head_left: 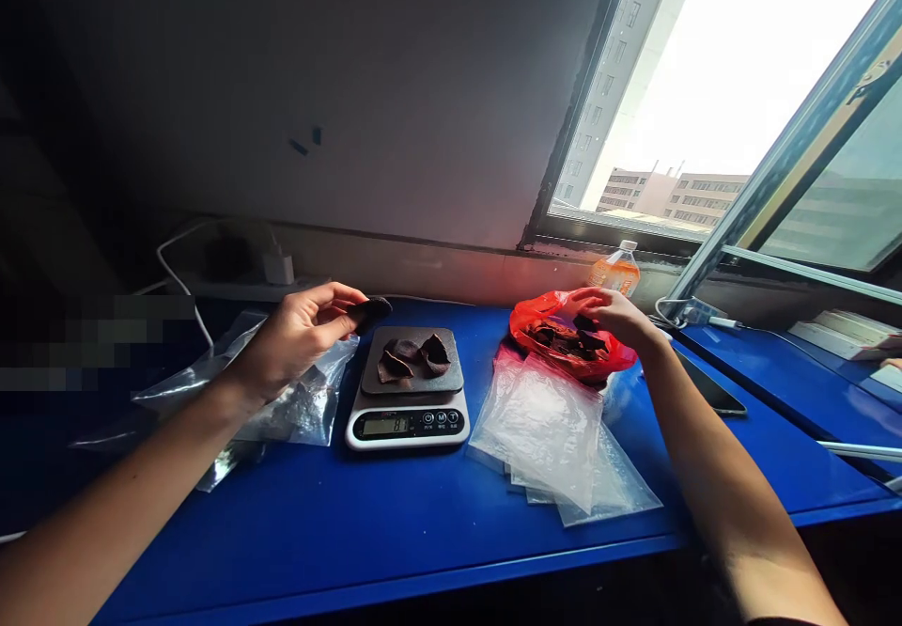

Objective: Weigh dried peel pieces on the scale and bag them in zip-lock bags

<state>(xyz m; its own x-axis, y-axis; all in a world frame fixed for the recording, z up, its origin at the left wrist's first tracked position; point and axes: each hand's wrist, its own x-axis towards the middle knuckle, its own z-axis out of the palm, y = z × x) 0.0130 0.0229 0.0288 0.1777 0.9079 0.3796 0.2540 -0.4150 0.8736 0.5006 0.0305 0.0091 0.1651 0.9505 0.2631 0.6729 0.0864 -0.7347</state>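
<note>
Scale (443,383) is the landmark here, standing on the blue table (395,523) with several dark, curled pieces (435,353) on its plate. Its display (386,427) is lit, though the digits are too small to read surely.

The person's left hand (303,330) is above and just left of the scale's back left corner. Its thumb and fingers are clamped on a dark piece (373,311), which juts out past the fingertips toward the plate, clear of the scale.

The right hand (610,314) is to the right of the scale, at the mouth of a red bag (525,311). More dark pieces (564,339) fill this bag, directly below the fingers; whether those fingers are together on one of them cannot be told.

Clear bags (556,438) lie fanned out right of the scale, in front of the red bag. Another clear bag (306,410) lies left of the scale, partly behind the left forearm. Behind and right of the scale, beyond the red bag, stands a bottle (620,273).
</note>
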